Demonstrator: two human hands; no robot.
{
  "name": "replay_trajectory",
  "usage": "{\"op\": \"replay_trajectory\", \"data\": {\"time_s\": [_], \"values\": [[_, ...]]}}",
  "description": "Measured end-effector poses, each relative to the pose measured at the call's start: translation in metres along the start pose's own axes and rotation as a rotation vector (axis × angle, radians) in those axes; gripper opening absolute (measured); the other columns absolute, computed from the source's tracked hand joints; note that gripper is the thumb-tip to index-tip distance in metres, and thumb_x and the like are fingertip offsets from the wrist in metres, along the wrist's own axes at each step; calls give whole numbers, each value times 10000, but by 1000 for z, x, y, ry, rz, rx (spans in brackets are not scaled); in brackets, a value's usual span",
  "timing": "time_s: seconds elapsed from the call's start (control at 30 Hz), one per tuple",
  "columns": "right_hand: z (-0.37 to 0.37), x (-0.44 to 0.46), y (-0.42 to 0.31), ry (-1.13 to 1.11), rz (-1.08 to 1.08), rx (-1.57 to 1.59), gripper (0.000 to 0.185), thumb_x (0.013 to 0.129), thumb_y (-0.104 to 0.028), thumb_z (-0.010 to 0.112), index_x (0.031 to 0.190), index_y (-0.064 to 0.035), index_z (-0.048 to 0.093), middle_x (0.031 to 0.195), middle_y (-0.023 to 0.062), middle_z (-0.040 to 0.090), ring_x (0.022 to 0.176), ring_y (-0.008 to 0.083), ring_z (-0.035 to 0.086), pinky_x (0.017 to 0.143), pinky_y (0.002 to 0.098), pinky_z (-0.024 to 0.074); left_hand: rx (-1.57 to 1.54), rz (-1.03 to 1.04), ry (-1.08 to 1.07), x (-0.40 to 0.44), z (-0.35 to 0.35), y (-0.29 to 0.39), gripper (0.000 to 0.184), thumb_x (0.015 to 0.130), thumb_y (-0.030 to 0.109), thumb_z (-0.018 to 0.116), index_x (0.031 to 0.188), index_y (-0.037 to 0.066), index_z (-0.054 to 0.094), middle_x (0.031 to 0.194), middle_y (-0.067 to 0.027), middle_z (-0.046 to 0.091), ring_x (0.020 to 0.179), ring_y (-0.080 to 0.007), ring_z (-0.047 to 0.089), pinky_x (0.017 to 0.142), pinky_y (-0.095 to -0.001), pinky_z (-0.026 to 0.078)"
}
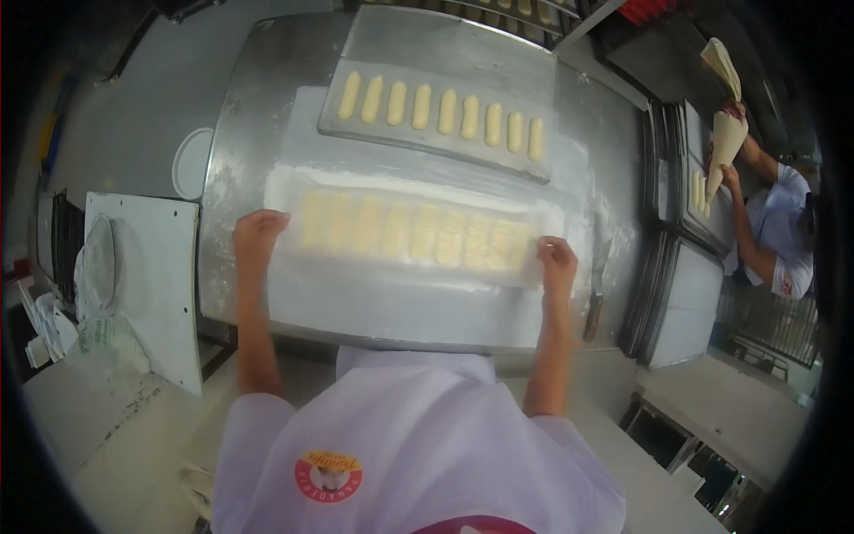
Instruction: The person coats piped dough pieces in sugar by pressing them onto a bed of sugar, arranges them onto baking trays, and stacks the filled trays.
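A thin, translucent paper sheet stretches between my two hands above the steel worktable. Several pale yellow strips of piped dough show through it, slightly blurred; I cannot tell whether they lie on the paper or beneath it. My left hand is closed, pinching the sheet's left edge. At the opposite edge my right hand has its fingers curled on the paper. Just beyond the sheet lies a metal baking tray with a row of similar dough strips on its near part.
White flour covers much of the tabletop. A knife lies to the right. Beyond it are stacked trays, where another person squeezes a piping bag. A white board stands at the left.
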State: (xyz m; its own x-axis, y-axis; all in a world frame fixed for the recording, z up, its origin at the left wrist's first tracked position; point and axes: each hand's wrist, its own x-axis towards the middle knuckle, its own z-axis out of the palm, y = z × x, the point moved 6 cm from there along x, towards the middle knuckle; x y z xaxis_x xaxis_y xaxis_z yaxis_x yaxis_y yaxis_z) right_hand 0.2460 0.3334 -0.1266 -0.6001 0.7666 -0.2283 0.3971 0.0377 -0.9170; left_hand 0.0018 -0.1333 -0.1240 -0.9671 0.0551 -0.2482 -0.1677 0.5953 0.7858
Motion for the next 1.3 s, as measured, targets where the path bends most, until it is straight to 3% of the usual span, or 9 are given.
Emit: {"op": "replay_trajectory", "data": {"time_s": [0.1, 0.23, 0.43, 0.5, 0.63, 0.73, 0.87, 1.03, 1.3], "values": [[6, 5, 16, 36, 49, -145, 123, 832, -146, 652, 838, -26, 622, 665, -6, 554, 625, 67, 488, 585, 217, 371, 83, 6, 50, 3, 10, -1, 215, 744, 193, 719, 815, -7, 682, 716, -110, 672, 656, -167, 630, 622, -275, 471], [1, 4, 16, 40, -57, -169, 120, 829, -135, 651, 812, -26, 604, 652, -4, 553, 607, 69, 489, 573, 218, 370, 128, 62, 106, -1, 9, 6, 215, 730, 187, 719, 816, -8, 685, 722, -136, 674, 657, -217, 645, 629, -299, 482], [-13, -9, -27, 11, -69, 25, 97, 811, -84, 659, 786, -15, 595, 661, 1, 559, 613, 74, 501, 587, 221, 382, 142, -18, 68, -16, -23, 45, 230, 732, 189, 717, 827, -18, 685, 721, -126, 678, 633, -192, 635, 617, -286, 480], [-16, -4, -23, -11, -49, 34, 83, 808, -74, 660, 800, -18, 599, 673, 2, 563, 619, 78, 504, 594, 225, 384, 76, 1, 23, -9, -23, 28, 230, 732, 189, 717, 820, -20, 685, 717, -121, 677, 627, -184, 630, 615, -281, 479], [-3, 4, 13, -18, -21, -109, 77, 812, -70, 641, 778, -17, 597, 668, 3, 568, 630, 86, 503, 615, 224, 395, 17, -1, -18, 3, -1, -2, 205, 723, 184, 717, 793, -6, 688, 707, -118, 673, 628, -193, 630, 614, -287, 482], [-3, -1, 16, 38, -62, -193, 89, 811, -74, 638, 764, -14, 592, 669, 6, 572, 633, 90, 502, 624, 228, 402, 126, 81, 89, 0, 3, 2, 158, 713, 175, 716, 760, 25, 697, 705, -124, 669, 643, -217, 638, 621, -305, 489], [-6, 0, 19, 64, -99, -181, 98, 799, -91, 658, 775, -12, 605, 680, 17, 592, 639, 92, 518, 623, 242, 409, 126, -8, 86, 0, 7, 5, 154, 701, 179, 724, 781, 50, 696, 709, -131, 667, 673, -241, 650, 642, -324, 494], [-6, -1, 22, 98, -94, -204, 97, 794, -89, 661, 766, -10, 613, 684, 24, 600, 639, 95, 526, 608, 247, 407, 102, -33, 109, -3, 4, 9, 337, 662, 101, 734, 937, 70, 542, 709, -109, 670, 707, -272, 658, 640, -367, 483], [-5, -3, 21, 163, -169, -327, 94, 785, -95, 666, 765, -16, 617, 671, 16, 587, 624, 95, 506, 594, 256, 398, 90, 7, 166, -5, 7, 14, 364, 664, 54, 713, 920, 84, 455, 691, -107, 663, 686, -292, 649, 634, -373, 469]]}}
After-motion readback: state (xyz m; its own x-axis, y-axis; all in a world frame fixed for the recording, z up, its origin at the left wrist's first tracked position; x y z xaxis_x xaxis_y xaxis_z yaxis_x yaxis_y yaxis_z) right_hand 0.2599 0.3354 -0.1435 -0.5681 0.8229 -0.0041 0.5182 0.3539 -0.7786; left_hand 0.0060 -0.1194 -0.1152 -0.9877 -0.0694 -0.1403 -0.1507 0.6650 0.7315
